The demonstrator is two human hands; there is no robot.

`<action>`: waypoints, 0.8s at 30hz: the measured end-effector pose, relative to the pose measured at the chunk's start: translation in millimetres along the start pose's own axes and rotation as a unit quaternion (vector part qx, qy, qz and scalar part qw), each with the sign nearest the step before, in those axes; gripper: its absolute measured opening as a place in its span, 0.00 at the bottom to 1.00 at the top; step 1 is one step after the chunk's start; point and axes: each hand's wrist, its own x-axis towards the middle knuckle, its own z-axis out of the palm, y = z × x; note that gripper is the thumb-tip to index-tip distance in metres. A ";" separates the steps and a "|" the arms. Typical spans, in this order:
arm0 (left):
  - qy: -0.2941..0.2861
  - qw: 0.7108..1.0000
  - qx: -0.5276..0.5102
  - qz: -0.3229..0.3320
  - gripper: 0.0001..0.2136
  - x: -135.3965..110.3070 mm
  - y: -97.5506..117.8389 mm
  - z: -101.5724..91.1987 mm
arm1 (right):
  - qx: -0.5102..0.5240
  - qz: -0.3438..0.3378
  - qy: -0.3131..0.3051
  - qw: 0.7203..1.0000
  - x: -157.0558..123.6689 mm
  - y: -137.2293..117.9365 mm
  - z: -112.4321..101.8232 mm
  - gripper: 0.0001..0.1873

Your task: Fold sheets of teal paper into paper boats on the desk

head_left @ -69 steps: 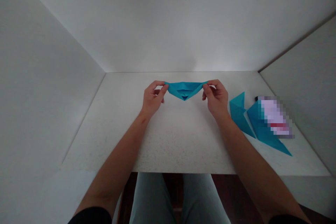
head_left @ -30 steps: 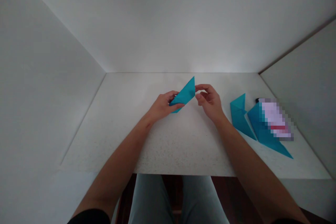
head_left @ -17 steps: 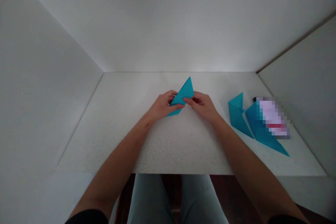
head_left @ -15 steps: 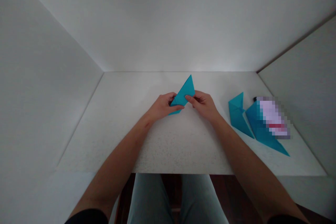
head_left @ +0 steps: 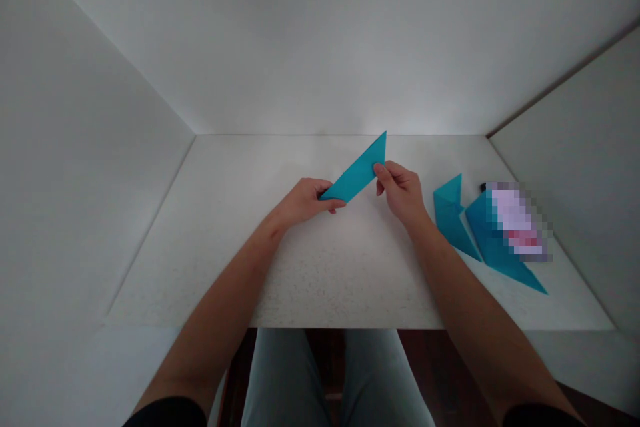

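Observation:
Between my two hands, above the table, is a piece of folded blue paper (head_left: 357, 175), a slanted strip with a pointed tip at its upper right. My left hand (head_left: 311, 201) pinches its lower left end, thumb in front and fingers behind. Near the upper right end, my right hand (head_left: 400, 188) grips the paper's edge between thumb and fingers. The fingers behind the paper are partly hidden.
On the right of the white table (head_left: 210, 240) lie a folded blue paper piece (head_left: 453, 217) and a larger blue paper piece (head_left: 493, 247). A pixelated item (head_left: 517, 220) rests over the larger one. White walls enclose the table's back and sides.
My right hand has moved right and slightly up, drawing the paper's tip along. The paper now looks longer and less steep, and its lower flap no longer shows below my left thumb.

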 end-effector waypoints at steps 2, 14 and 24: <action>0.010 1.000 0.021 -0.006 0.15 -0.7 -1.4 -4.7 | 0.015 0.003 0.024 1.000 3.0 2.9 -4.1 0.31; 0.013 0.999 0.049 0.000 0.16 -1.9 -2.3 -9.8 | 0.108 0.039 -0.040 0.993 4.0 14.6 -1.9 0.32; 0.056 0.996 0.066 0.012 0.17 -2.4 -2.6 -16.3 | 0.093 0.053 0.033 0.994 7.8 17.4 -6.1 0.29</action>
